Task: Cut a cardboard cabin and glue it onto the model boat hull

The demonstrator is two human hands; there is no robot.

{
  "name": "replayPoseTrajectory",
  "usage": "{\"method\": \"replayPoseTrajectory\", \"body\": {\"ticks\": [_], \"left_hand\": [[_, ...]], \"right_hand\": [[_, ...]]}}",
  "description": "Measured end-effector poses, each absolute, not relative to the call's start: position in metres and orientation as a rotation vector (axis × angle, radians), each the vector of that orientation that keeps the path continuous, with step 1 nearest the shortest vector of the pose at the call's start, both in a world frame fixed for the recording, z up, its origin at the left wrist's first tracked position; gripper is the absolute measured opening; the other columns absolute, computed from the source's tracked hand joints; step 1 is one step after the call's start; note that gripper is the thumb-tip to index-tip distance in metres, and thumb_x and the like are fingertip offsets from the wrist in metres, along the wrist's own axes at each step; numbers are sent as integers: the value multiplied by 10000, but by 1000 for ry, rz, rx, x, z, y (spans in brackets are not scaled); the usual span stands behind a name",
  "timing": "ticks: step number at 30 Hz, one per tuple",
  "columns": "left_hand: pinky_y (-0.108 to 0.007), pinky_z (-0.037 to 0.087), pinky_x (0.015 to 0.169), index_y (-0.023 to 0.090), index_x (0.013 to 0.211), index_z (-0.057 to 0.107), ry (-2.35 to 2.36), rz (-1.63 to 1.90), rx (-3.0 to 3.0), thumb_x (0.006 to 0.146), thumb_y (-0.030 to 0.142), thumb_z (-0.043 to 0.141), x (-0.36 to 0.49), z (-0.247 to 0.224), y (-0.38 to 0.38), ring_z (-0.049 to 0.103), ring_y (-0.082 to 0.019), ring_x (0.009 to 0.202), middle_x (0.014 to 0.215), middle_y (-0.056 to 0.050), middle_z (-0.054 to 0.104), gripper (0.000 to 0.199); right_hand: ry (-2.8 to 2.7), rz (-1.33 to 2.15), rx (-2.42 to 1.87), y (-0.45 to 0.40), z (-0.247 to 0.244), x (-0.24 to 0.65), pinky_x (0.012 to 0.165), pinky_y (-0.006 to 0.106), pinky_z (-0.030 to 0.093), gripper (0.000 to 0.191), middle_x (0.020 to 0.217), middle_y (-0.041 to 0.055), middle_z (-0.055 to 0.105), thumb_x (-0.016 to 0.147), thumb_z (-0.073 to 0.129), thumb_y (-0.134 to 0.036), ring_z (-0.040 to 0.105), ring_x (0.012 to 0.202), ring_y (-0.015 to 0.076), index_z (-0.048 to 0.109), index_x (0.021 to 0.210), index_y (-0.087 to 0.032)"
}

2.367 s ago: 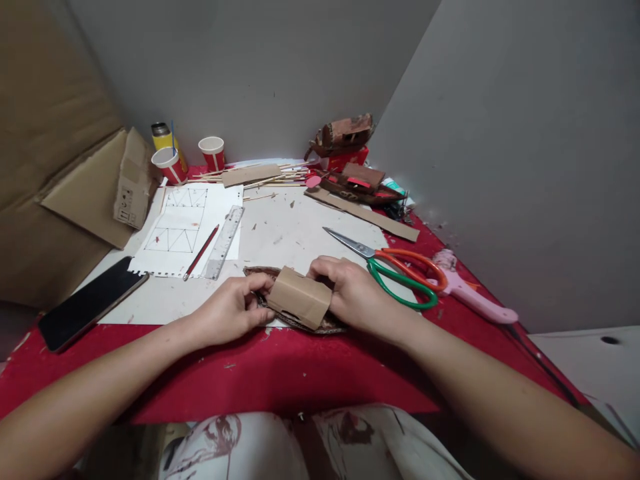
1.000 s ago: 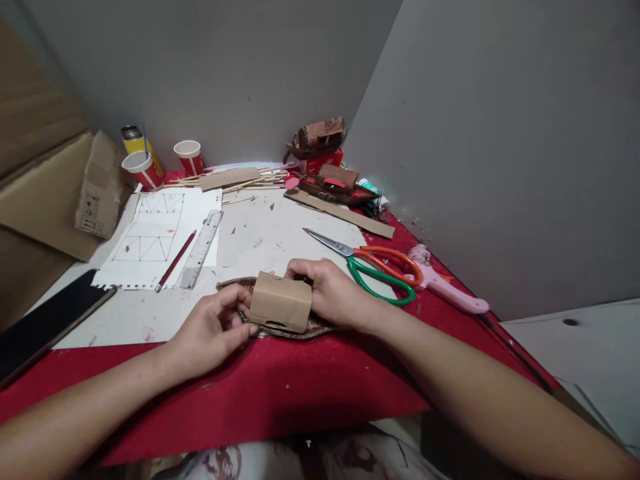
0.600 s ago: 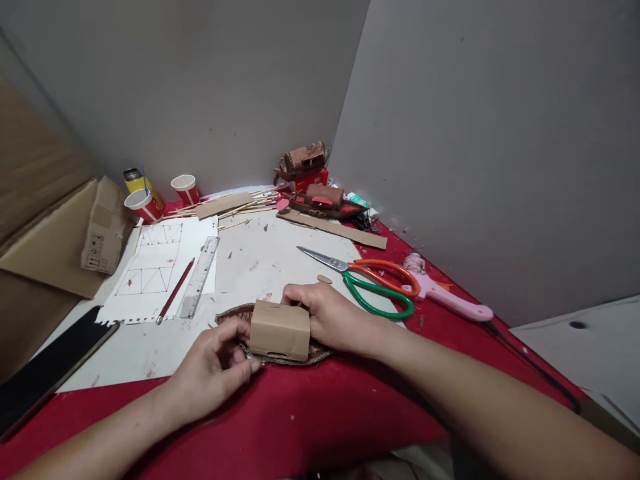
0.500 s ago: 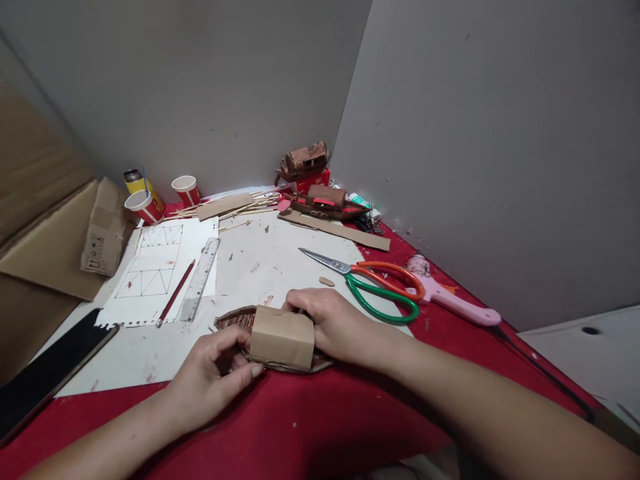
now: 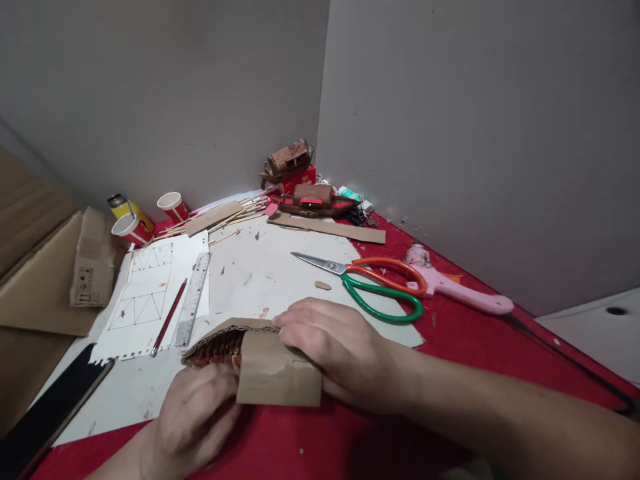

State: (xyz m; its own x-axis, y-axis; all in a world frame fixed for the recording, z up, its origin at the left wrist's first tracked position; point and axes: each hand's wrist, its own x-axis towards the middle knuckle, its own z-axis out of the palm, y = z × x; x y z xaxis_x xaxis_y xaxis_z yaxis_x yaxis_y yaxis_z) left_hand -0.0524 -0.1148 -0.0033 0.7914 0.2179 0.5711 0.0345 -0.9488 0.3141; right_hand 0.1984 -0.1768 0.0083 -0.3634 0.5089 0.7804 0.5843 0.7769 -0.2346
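Observation:
A small cardboard model boat [image 5: 215, 341] is tipped so that its open inside, with reddish-brown ribs, faces me. Across its middle lies a bent piece of brown cardboard [image 5: 280, 373], its lower edge hanging towards the red cloth. My left hand [image 5: 197, 413] is closed at the boat's near left side, beside the cardboard piece; its fingertips are hidden. Over the far rim and the right end of the cardboard curls my right hand [image 5: 340, 347], gripping the boat there. The boat's right end is out of sight behind that hand.
Scissors [image 5: 385, 283] with orange and green handles and a pink glue gun [image 5: 460, 293] lie right. Two finished model boats [image 5: 320, 200] stand at the back. A pencil [image 5: 169, 317], a ruler [image 5: 193, 300], a drawing [image 5: 143, 293] and paper cups [image 5: 173, 205] are left.
The boat has been lifted and tilted, its far rim rising and its inside turning towards me. Both hands have shifted their hold, and the left fingers have closed. The view has turned slightly.

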Motion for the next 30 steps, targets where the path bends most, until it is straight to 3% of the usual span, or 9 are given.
{"method": "replayPoseTrajectory", "body": {"ticks": [5, 10, 12, 17, 21, 24, 30], "left_hand": [[-213, 522, 599, 191, 987, 611, 420, 870, 2558, 837, 34, 615, -50, -2, -122, 664, -142, 669, 781, -25, 693, 217], [-189, 515, 538, 209, 952, 602, 758, 612, 2082, 887, 189, 631, -44, -1, -126, 624, -115, 580, 687, 20, 643, 74], [-208, 511, 554, 198, 970, 595, 830, 536, 1906, 874, 236, 655, -40, -2, -126, 607, -123, 598, 673, 18, 623, 120], [-217, 453, 549, 191, 951, 588, 775, 476, 1847, 888, 237, 612, -36, -7, -132, 528, -115, 596, 686, 22, 562, 81], [-225, 379, 499, 209, 859, 566, 759, 497, 2054, 837, 144, 587, -36, -13, -142, 488, -108, 535, 646, 42, 557, 72], [-254, 393, 537, 225, 797, 546, 774, 579, 2186, 809, 123, 598, -34, -18, -149, 572, -137, 583, 700, 34, 647, 116], [-284, 442, 516, 230, 799, 562, 703, 666, 2289, 778, 131, 708, -30, -30, -151, 659, -176, 574, 751, 20, 730, 178]], "right_hand": [[-1986, 102, -1014, -173, -1, 198, 671, 290, 487, 276, 839, 71, 676, 787, 506, -3, 588, 732, 183, 531, 1002, -175], [-1895, 689, -1392, -166, -4, 199, 635, 256, 433, 252, 826, 22, 691, 720, 594, -37, 608, 707, 166, 577, 912, -201], [-1897, 817, -1442, -164, -3, 201, 651, 257, 434, 237, 834, 19, 697, 733, 579, -29, 617, 726, 166, 587, 895, -202], [-2101, 559, -1360, -166, -1, 206, 752, 350, 458, 245, 996, 110, 682, 784, 615, -126, 612, 866, 236, 584, 1024, -167], [-2276, 285, -1183, -175, -1, 209, 685, 351, 451, 125, 871, 99, 631, 868, 530, -132, 566, 790, 227, 563, 982, -171], [-2343, 368, -1185, -181, 0, 211, 653, 311, 455, 165, 842, 68, 616, 902, 503, -105, 565, 753, 193, 544, 1041, -184], [-2377, 422, -1269, -184, 1, 213, 654, 286, 501, 118, 868, 76, 631, 1007, 475, -263, 609, 786, 187, 510, 1101, -202]]}}
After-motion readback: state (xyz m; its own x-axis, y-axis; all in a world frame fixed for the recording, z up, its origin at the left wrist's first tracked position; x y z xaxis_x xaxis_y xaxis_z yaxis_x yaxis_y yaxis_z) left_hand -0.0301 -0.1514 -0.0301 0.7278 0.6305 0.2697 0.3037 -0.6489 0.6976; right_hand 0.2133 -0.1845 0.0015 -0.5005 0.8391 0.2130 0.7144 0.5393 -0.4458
